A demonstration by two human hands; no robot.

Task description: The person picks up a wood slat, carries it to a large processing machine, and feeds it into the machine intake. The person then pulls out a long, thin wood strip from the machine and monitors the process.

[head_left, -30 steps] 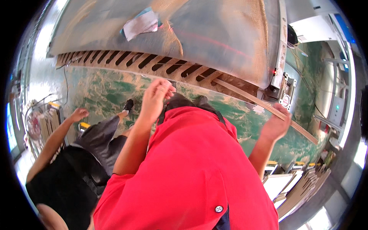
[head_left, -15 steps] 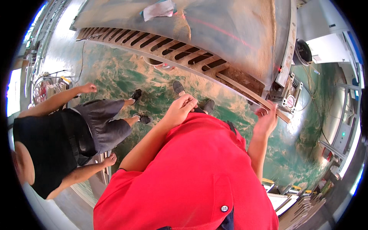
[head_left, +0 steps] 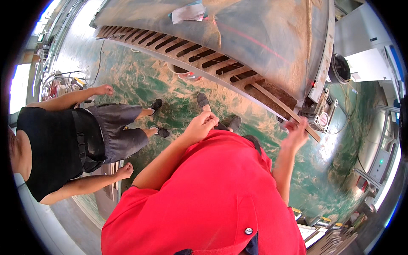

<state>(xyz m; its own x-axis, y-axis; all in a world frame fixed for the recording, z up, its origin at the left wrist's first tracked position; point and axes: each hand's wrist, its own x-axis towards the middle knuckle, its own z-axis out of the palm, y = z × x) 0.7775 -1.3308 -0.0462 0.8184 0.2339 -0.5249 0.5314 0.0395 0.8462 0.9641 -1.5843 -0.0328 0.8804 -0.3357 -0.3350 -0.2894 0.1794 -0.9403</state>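
My left hand (head_left: 203,127) hangs in front of my red shirt with its fingers curled together; whatever may be inside them is hidden. Beside the machine table's right front corner, my right hand (head_left: 295,135) is at the outer end of a narrow wooden strip (head_left: 278,103). Its fingers are smeared by motion, so I cannot see whether they grip the strip or only touch it. The strip slants over a dusty recess in the slotted front rail (head_left: 199,60), and its near end sticks out past the edge.
A dusty metal table (head_left: 263,29) carries a crumpled paper piece (head_left: 188,13) and a red laser line. Left of me stands a co-worker in a black top (head_left: 59,148). A bucket (head_left: 187,73) is under the rail, a black bin (head_left: 340,68) beyond the corner. Sawdust covers the green floor (head_left: 144,76).
The view has shifted, so the table and co-worker appear farther right. My right hand has moved slightly relative to the strip and is now blurred. The left hand stays curled.
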